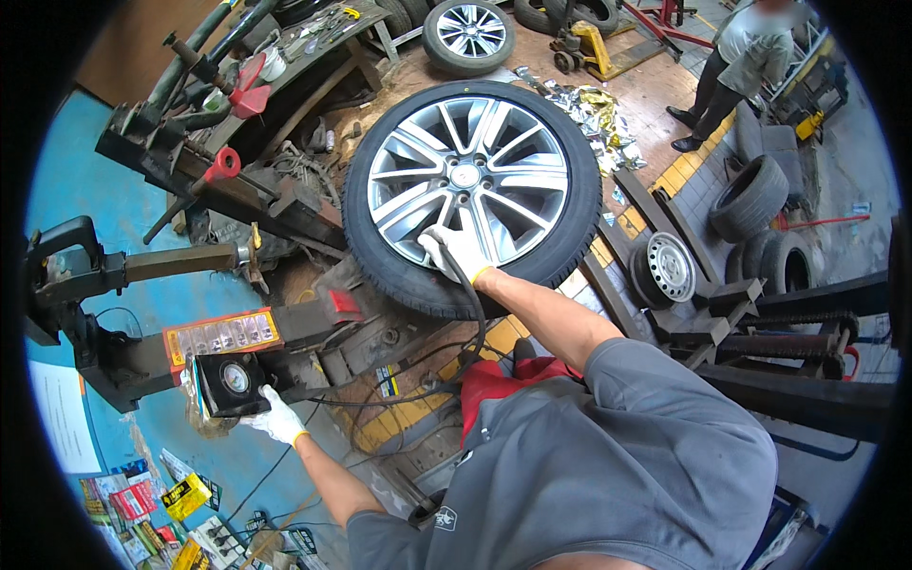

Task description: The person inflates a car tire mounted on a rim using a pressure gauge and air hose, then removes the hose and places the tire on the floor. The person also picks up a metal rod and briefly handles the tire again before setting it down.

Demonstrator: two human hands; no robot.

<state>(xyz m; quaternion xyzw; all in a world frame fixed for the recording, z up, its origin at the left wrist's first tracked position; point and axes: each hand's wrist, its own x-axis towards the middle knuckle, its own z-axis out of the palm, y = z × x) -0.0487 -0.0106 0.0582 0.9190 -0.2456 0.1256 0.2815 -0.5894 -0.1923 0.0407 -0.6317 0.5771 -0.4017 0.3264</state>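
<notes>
A large black tyre [366, 249] on a silver multi-spoke alloy rim [532, 178] lies face up in front of me. My right hand [460, 253], in a white glove, is closed around the end of a black air hose [478, 318] at the rim's near edge; the hose tip is hidden under the fingers. At lower left, my gloved left hand [275, 416] grips the near right corner of a black box with a round pressure gauge [234, 377]. Its fingers partly disappear behind the box.
Dark metal machine arms [180, 261] stand at the left, with a red-yellow case [224, 337] beside the gauge. Another wheel [467, 38] lies at the back. A person [736, 71] stands far right near loose tyres [750, 199] and a steel rim [665, 268]. Cables trail below the wheel.
</notes>
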